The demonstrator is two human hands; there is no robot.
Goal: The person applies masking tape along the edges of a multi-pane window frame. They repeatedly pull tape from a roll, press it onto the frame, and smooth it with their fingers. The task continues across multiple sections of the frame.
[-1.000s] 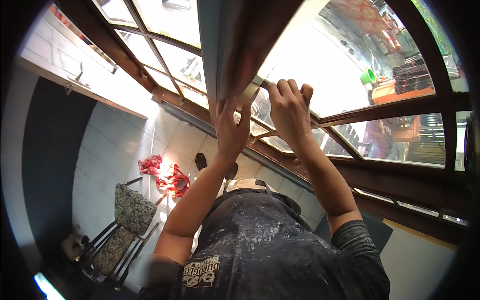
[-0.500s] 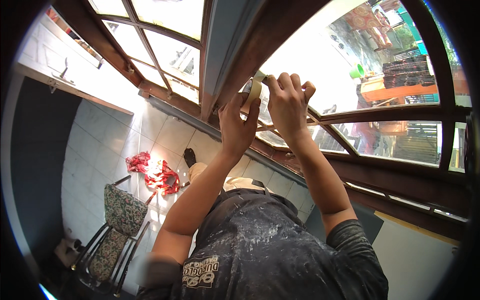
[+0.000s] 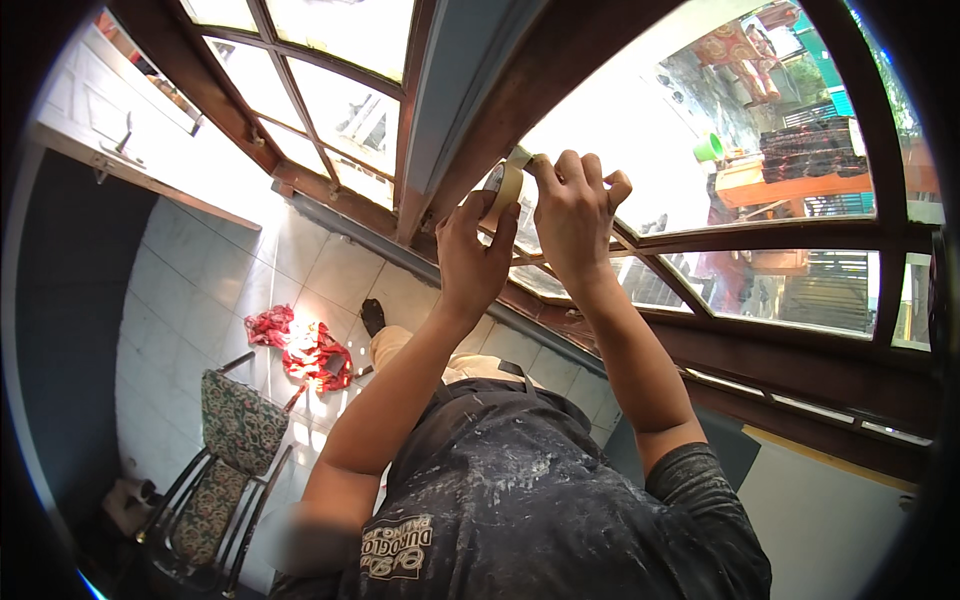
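Both my hands are raised against a dark brown wooden window frame (image 3: 520,95). A roll of pale masking tape (image 3: 507,185) sits between them. My left hand (image 3: 472,250) presses against the roll from below, thumb up along its side. My right hand (image 3: 572,215) curls its fingers over the tape's free end at the top, by the frame's edge. A grey painted strip (image 3: 455,75) runs beside the brown wood. My paint-spattered dark apron (image 3: 500,500) fills the lower middle.
A patterned metal-framed chair (image 3: 225,450) stands on the white tiled floor (image 3: 200,270) at lower left, with red cloth (image 3: 305,350) lying beyond it. Window panes (image 3: 700,110) look onto an outdoor area with a green bucket (image 3: 708,148) and a wooden table.
The view has shifted slightly and my hands sit a little lower along the frame. The tape roll, hardly visible a second ago, now shows clearly between my hands.
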